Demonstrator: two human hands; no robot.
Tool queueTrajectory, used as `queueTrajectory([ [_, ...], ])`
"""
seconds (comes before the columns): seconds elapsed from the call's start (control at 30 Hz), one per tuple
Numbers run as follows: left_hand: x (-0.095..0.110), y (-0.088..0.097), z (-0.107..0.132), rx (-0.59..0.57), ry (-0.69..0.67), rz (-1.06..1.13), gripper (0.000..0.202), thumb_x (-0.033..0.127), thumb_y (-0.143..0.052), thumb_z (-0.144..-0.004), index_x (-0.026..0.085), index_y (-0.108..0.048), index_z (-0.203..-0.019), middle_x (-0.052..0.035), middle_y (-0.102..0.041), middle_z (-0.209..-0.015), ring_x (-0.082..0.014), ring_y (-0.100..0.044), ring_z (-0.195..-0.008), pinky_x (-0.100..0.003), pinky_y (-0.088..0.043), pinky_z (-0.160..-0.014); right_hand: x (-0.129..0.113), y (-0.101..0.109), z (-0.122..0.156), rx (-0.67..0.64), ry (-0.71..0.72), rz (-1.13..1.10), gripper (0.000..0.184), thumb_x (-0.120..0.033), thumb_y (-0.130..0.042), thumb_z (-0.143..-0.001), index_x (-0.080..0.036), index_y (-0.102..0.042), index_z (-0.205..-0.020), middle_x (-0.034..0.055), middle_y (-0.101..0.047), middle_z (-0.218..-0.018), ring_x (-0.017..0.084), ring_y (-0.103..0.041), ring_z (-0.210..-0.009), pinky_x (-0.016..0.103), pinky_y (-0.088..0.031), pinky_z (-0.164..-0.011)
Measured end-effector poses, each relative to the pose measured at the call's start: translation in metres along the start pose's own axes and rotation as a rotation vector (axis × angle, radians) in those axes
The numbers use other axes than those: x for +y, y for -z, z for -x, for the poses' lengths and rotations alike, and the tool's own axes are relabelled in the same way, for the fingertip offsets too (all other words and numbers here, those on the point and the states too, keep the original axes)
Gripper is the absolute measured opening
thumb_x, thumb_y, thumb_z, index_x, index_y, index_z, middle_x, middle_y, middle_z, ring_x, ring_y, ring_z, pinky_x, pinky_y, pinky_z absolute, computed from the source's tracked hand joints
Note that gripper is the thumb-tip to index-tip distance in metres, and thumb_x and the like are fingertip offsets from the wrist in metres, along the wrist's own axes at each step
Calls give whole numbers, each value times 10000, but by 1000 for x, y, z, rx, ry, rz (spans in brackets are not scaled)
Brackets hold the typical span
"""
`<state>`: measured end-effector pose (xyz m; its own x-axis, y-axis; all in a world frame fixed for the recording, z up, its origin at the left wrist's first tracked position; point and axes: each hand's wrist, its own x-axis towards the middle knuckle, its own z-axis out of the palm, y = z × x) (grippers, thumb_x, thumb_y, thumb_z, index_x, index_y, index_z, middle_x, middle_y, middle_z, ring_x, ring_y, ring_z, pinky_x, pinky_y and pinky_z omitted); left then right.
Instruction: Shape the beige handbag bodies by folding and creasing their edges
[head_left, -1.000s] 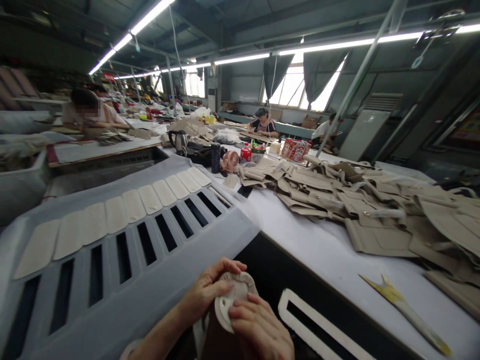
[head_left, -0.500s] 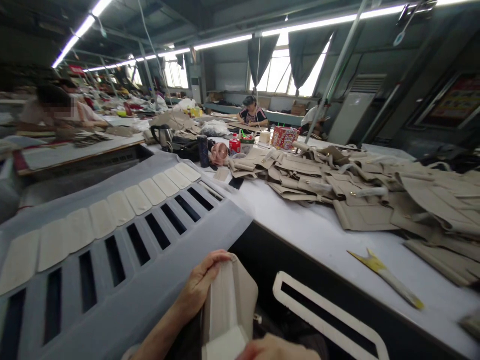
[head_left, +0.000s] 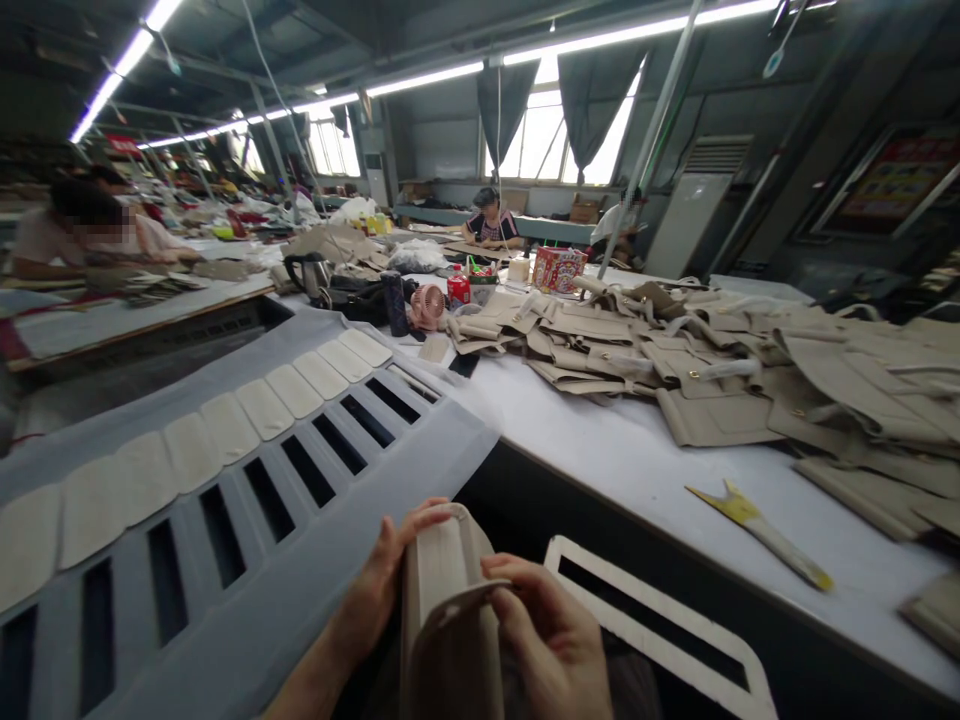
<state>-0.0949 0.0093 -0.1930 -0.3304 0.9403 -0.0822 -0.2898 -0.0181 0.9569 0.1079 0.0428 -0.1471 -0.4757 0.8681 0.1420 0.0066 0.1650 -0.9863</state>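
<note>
Both my hands hold a beige leather bag piece (head_left: 442,600) low in the middle of the view, over the dark gap in front of the white table (head_left: 637,460). My left hand (head_left: 379,590) grips its left side, fingers curled over the top edge. My right hand (head_left: 551,645) pinches its right edge with thumb and fingers. The piece stands upright with a folded flap toward me.
A grey slotted rack (head_left: 247,500) carrying a row of beige oval pieces (head_left: 225,425) lies to the left. A heap of beige bag parts (head_left: 750,370) covers the table's right. A yellow-tipped tool (head_left: 757,530) lies near the front edge, with a white slotted frame (head_left: 660,630) below it. Other people work at tables behind.
The bag piece has been turned from its round end facing me to its side. My right hand dropped away, then came back up onto the right edge. The view shifted right.
</note>
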Motion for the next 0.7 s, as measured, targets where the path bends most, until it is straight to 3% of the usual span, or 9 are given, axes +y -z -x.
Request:
queueTrajectory([
  [0.1,-4,4,7,-106,62,201,866,855,-254,-790,197,-677,-1162,-111,-471,-1452,-367,-391,-1350,-468,-356,-1107,28,-14,-13,45,-48,17,130,-249,-668,-775,-211,-676,-900,54,-645,-1017,189,-638,-845,272,-542,-774],
  [0.2,-9,4,10,-89,59,164,850,819,-537,-711,214,-569,-1307,-136,-568,-1348,-392,-487,-1260,-471,-453,-1014,43,-25,-6,112,-64,106,130,-147,-686,-675,-208,-632,-775,16,-550,-937,163,-575,-833,242,-486,-747],
  [0.27,-9,-1,10,-26,55,80,793,675,-675,-727,220,-509,-1355,-124,-585,-1327,-369,-522,-1228,-418,-494,-964,46,-29,1,129,-73,111,117,-140,-643,-710,-201,-543,-704,1,-495,-859,140,-536,-748,234,-447,-658],
  [0.37,-6,-15,7,90,57,-23,662,520,-697,-792,242,-474,-1351,-94,-581,-1330,-308,-565,-1188,-352,-506,-940,47,-33,4,155,-38,119,184,-112,-559,-765,-213,-428,-684,-13,-464,-790,135,-498,-710,248,-413,-658],
  [0.5,2,-33,7,227,15,-102,517,511,-679,-811,251,-539,-1236,-60,-558,-1353,-265,-545,-1218,-293,-486,-967,51,-37,3,190,1,89,182,-101,-511,-783,-220,-395,-708,-13,-468,-774,142,-489,-721,262,-408,-693],
  [0.6,6,-39,9,234,57,-123,516,537,-654,-821,274,-511,-1241,-52,-581,-1305,-231,-619,-1084,-247,-537,-816,57,-38,3,202,2,60,195,-80,-512,-767,-219,-391,-705,-14,-481,-778,140,-493,-720,257,-408,-690],
  [0.7,8,-40,10,228,94,-132,538,562,-629,-829,301,-469,-1271,-41,-600,-1259,-194,-659,-906,-235,-549,-695,60,-36,2,133,-32,45,201,-72,-523,-755,-217,-397,-696,-14,-498,-783,135,-504,-716,246,-412,-676],
])
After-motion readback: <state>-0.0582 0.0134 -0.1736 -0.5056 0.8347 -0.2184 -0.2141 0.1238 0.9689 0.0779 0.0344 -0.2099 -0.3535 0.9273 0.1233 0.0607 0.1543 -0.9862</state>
